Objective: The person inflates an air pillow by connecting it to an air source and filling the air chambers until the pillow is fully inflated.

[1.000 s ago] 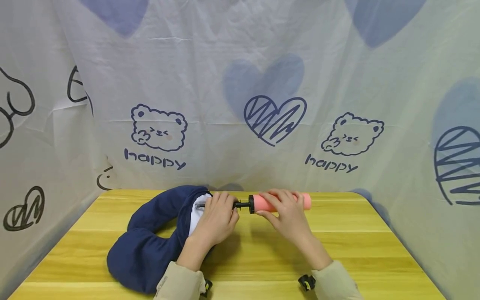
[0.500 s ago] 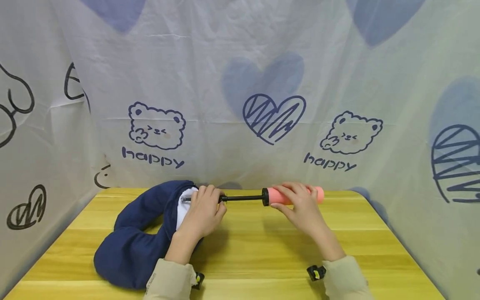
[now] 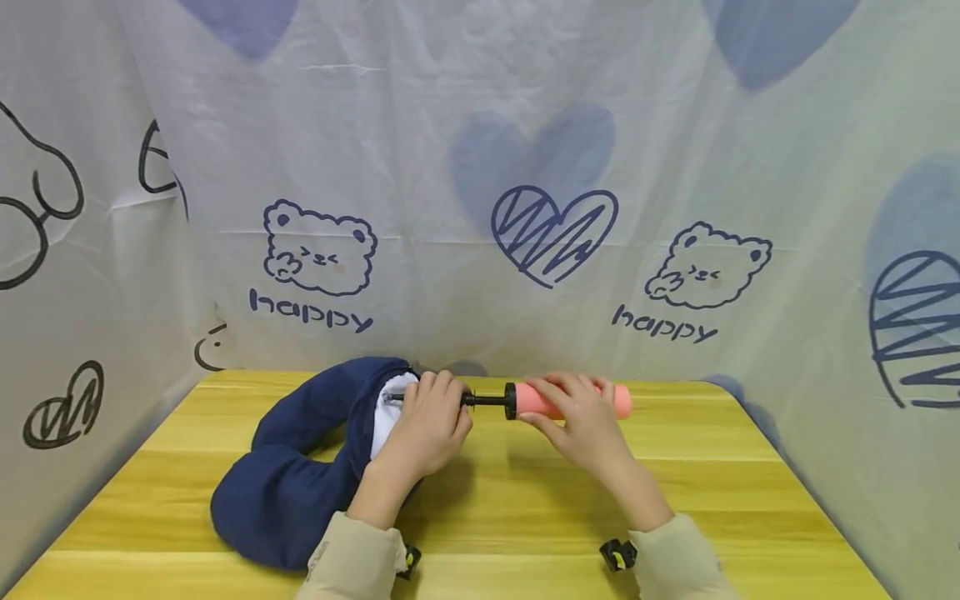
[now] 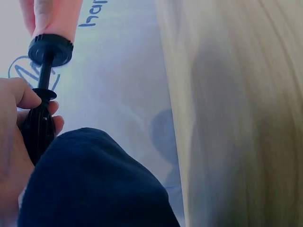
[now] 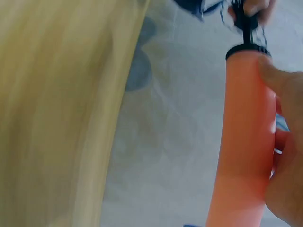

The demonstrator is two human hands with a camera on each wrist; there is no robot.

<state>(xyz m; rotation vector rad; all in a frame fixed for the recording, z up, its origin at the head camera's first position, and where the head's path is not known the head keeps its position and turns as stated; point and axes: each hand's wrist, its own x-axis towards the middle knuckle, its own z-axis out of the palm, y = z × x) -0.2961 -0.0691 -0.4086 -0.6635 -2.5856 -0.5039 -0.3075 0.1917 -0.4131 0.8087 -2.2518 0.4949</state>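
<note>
Pump (image 3: 512,401) at navy pillow (image 3: 296,492)
Left hand (image 3: 426,425) is gripping black handle (image 4: 38,135); right hand (image 3: 587,421) is clasping pink barrel (image 5: 244,137); tip (image 3: 393,397) is apparently meeting white lining (image 3: 386,423).

The pump (image 5: 244,137) is showing a coral-pink barrel, with its collar (image 3: 511,401) and rod (image 3: 491,401) showing black. The cushion (image 3: 288,487) is showing plain navy, its lining (image 3: 386,421) white. The tabletop (image 3: 540,508) is displaying yellow wood grain in lighter and darker bands. The greyish-white cloth (image 3: 420,150) is carrying soft blue hearts (image 3: 532,177), navy-outlined bears (image 3: 321,252) and navy "happy" lettering (image 3: 310,312), while the sleeves (image 3: 356,554) are showing beige.
</note>
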